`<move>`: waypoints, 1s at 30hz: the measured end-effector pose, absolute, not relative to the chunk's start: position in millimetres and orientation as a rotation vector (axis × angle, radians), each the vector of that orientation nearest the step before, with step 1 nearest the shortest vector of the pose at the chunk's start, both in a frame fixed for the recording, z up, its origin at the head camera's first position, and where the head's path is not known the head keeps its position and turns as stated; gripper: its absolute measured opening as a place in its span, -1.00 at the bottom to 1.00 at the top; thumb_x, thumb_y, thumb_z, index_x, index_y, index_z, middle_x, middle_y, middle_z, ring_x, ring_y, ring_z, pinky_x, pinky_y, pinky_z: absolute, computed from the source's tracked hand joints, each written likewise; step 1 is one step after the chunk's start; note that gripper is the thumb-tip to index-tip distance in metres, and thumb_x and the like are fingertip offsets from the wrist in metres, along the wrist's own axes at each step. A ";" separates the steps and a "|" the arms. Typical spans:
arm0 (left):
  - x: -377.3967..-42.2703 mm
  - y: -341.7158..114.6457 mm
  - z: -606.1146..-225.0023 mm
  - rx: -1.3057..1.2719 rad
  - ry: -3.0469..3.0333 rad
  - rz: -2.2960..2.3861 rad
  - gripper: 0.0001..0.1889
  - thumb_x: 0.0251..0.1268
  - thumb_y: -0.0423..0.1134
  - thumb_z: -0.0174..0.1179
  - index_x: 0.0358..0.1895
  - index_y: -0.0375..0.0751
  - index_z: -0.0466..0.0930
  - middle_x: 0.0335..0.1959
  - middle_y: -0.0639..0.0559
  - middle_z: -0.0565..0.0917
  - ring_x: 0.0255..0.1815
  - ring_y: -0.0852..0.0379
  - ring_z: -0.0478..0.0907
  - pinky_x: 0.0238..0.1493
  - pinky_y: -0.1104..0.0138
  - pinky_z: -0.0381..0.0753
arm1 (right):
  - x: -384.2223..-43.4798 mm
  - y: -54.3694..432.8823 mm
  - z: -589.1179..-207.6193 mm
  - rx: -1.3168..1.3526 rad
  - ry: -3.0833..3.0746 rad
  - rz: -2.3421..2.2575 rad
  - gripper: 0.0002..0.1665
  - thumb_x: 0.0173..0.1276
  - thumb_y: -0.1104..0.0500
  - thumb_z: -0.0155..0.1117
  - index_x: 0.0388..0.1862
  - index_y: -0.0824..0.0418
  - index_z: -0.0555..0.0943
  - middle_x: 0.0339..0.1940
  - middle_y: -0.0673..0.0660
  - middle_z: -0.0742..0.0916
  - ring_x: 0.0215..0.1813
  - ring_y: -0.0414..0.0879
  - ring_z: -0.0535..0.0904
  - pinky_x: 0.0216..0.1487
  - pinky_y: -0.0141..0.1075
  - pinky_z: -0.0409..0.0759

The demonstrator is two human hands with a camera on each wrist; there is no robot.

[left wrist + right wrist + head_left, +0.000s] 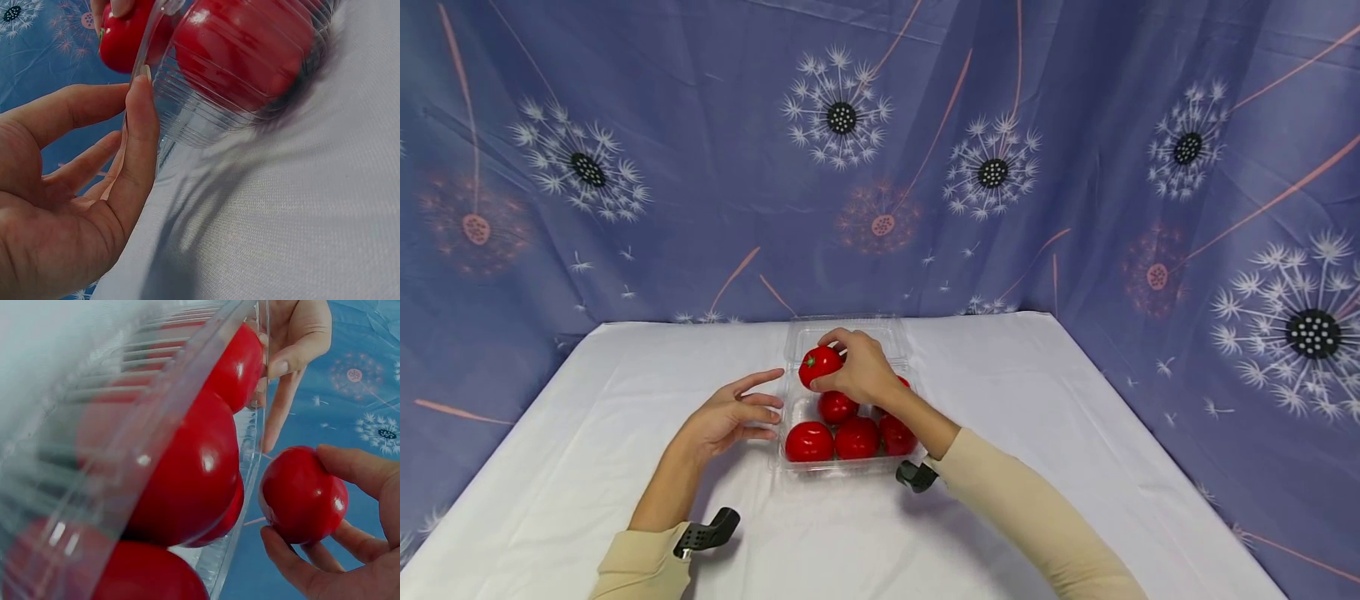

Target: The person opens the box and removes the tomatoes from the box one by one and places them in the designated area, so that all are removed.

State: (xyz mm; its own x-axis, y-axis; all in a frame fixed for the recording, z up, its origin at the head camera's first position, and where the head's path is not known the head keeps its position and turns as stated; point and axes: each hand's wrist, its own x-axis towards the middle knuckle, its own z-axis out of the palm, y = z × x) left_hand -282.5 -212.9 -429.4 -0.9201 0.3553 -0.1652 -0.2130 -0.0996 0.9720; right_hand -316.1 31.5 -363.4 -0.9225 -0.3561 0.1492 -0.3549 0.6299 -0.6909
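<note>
My right hand [865,367] grips a glossy red tomato [817,367] with a green stem, holding it over the back left part of a clear plastic container [842,467]. Inside the container sit several more red tomatoes [809,442], lined along the front and right. In the right wrist view, fingers and thumb spread around the held tomato [304,495], beside the container's rim. My left hand [718,421] is at the container's left side, fingers extended and fingertips right at the rim in the left wrist view. Nothing is gripped in it.
The container's clear lid [889,337] lies folded open behind it. Everything stands on a table with a white cloth [1037,400]. A blue curtain with dandelion prints [715,167] hangs behind and at both sides. Black wrist cameras [709,533] stick out below both forearms.
</note>
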 end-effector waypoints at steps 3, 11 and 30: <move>-283.2 -212.8 -428.3 0.158 1.801 2.084 -0.16 0.24 -0.52 0.25 0.60 -0.21 0.12 -0.07 -0.13 0.65 -0.26 0.13 0.69 -0.18 0.18 0.80 | -314.8 36.2 -358.3 -0.604 2.828 -1.233 -0.31 0.03 0.08 0.65 0.18 0.05 0.60 0.08 0.14 0.67 0.10 0.02 0.62 -0.03 -0.16 0.73; -284.3 -211.2 -427.9 0.170 1.801 2.086 -0.13 0.20 -0.55 0.25 0.60 -0.24 0.09 -0.08 -0.13 0.64 -0.28 0.15 0.69 -0.20 0.19 0.80 | -315.7 58.9 -348.9 -0.605 2.830 -1.253 -0.24 0.03 0.12 0.63 0.29 0.04 0.61 0.08 0.15 0.64 0.11 0.04 0.64 0.02 -0.17 0.71; -280.7 -210.8 -429.6 0.156 1.801 2.092 -0.14 0.23 -0.55 0.24 0.60 -0.23 0.09 -0.09 -0.11 0.64 -0.27 0.13 0.69 -0.21 0.20 0.80 | -316.7 129.8 -346.2 -0.458 2.850 -1.345 -0.27 0.09 0.07 0.61 0.28 0.07 0.60 0.13 0.16 0.70 0.17 0.12 0.62 0.02 -0.06 0.72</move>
State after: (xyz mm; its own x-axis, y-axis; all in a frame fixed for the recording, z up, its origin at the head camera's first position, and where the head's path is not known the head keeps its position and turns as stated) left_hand -280.7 -210.8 -429.6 -0.9236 0.3495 -0.1573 -0.2075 -0.1108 0.9719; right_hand -316.7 129.8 -346.2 -0.9577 -0.2390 0.1603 -0.2757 0.6021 -0.7493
